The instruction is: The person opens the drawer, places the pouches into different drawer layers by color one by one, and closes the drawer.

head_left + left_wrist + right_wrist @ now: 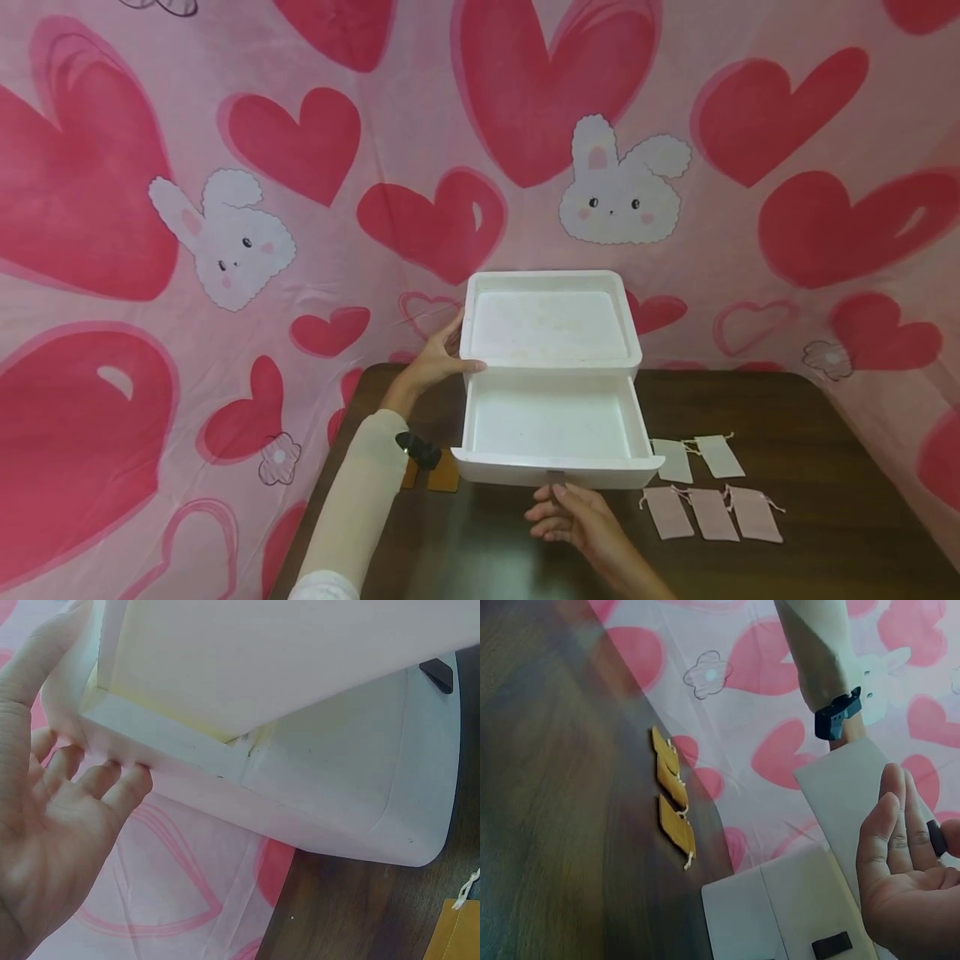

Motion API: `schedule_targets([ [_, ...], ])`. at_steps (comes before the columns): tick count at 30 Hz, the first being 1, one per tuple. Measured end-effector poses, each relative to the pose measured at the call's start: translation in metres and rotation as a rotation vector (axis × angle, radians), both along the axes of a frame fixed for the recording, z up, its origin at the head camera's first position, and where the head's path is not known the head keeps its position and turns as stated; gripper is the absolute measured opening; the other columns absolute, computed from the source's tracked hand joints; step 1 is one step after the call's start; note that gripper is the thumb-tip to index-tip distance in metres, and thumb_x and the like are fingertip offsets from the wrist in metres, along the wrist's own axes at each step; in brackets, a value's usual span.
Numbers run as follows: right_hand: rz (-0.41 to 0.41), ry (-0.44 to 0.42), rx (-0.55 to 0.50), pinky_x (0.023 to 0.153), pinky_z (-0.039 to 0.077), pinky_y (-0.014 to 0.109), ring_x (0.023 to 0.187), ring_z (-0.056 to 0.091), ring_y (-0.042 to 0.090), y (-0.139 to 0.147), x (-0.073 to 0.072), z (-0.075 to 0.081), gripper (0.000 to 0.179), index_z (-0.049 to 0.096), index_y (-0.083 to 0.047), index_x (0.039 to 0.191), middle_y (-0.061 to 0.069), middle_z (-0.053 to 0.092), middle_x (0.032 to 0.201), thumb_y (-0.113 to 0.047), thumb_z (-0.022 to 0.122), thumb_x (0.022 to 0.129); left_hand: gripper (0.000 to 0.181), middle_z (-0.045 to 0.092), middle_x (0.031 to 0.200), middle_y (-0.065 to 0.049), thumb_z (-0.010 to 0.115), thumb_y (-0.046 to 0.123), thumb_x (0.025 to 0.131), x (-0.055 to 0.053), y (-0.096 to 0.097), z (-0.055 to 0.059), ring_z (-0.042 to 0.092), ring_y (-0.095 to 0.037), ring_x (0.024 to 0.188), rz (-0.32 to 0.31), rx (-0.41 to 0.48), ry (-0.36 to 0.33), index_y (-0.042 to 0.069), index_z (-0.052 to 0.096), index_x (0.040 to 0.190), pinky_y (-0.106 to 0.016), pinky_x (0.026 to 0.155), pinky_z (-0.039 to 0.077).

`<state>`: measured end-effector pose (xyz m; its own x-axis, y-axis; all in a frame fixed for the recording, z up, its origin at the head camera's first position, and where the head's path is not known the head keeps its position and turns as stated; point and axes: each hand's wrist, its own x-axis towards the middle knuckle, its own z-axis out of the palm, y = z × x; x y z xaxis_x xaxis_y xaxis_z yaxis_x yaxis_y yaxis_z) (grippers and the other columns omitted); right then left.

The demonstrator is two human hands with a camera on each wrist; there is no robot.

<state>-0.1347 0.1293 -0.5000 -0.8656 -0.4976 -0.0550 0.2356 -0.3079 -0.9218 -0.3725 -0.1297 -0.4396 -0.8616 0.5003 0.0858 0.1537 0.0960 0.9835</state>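
A white drawer cabinet [551, 325] stands on the table with its upper drawer [551, 462] pulled out; the inside of the drawer is bare. My left hand [435, 362] grips the cabinet's upper left side, thumb on the top rim and fingertips against the side wall, as the left wrist view [60, 825] also shows. At the drawer front my right hand [577, 517] pinches the dark pull tab [936, 838] between thumb and fingers. Below, a second dark tab [831, 945] sits on the lower drawer, which is closed.
Two white drawstring pouches [718, 457] and three pink ones [714, 514] lie right of the cabinet. Orange pouches [676, 825] lie to its left, partly hidden by my arm in the head view. A heart-patterned cloth [420, 83] hangs behind the dark wooden table [480, 550].
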Motion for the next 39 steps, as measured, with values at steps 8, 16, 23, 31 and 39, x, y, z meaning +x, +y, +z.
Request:
schedule_targets([
  [8, -0.056, 0.023, 0.052, 0.082, 0.060, 0.020, 0.092, 0.075, 0.006, 0.011, 0.005, -0.007, 0.029, 0.065, -0.015, 0.116, -0.010, 0.079, 0.101, -0.020, 0.036, 0.111, 0.111, 0.030, 0.168, -0.006, 0.078, -0.005, 0.081, 0.001, 0.000, -0.001, 0.043, -0.030, 0.144, -0.003, 0.005, 0.003, 0.026, 0.012, 0.164, -0.047, 0.116, 0.044],
  [16, -0.182, 0.053, 0.168, 0.081, 0.060, 0.021, 0.088, 0.075, 0.004, 0.020, 0.007, -0.010, 0.023, 0.065, -0.014, 0.111, -0.013, 0.079, 0.095, -0.016, 0.042, 0.109, 0.110, 0.032, 0.167, -0.007, 0.077, -0.005, 0.082, 0.002, 0.000, -0.001, 0.044, -0.030, 0.143, -0.007, 0.010, -0.008, 0.027, 0.012, 0.164, -0.045, 0.117, 0.044],
  [23, -0.225, 0.085, 0.218, 0.082, 0.060, 0.022, 0.089, 0.074, 0.004, 0.033, 0.006, -0.007, 0.030, 0.067, -0.005, 0.118, -0.014, 0.078, 0.097, -0.017, 0.041, 0.110, 0.109, 0.035, 0.166, -0.008, 0.077, -0.003, 0.082, 0.000, -0.001, -0.001, 0.046, -0.030, 0.140, -0.007, 0.010, -0.005, 0.028, 0.013, 0.164, -0.045, 0.116, 0.045],
  [31, -0.240, 0.125, 0.253, 0.083, 0.060, 0.020, 0.091, 0.074, 0.003, 0.052, 0.011, -0.003, 0.035, 0.070, -0.032, 0.109, -0.016, 0.077, 0.100, -0.016, 0.039, 0.110, 0.111, 0.035, 0.166, -0.006, 0.078, -0.003, 0.081, 0.000, -0.001, -0.002, 0.047, -0.029, 0.139, -0.003, 0.009, -0.008, 0.030, 0.013, 0.164, -0.046, 0.113, 0.047],
  [39, -0.295, 0.313, 0.257, 0.084, 0.058, 0.020, 0.090, 0.074, 0.005, 0.072, 0.020, -0.002, 0.042, 0.070, -0.028, 0.116, -0.013, 0.078, 0.105, -0.002, 0.038, 0.108, 0.110, 0.035, 0.166, -0.005, 0.080, 0.002, 0.081, -0.001, -0.001, -0.002, 0.046, -0.032, 0.142, -0.005, -0.006, 0.004, 0.032, 0.015, 0.164, -0.048, 0.112, 0.047],
])
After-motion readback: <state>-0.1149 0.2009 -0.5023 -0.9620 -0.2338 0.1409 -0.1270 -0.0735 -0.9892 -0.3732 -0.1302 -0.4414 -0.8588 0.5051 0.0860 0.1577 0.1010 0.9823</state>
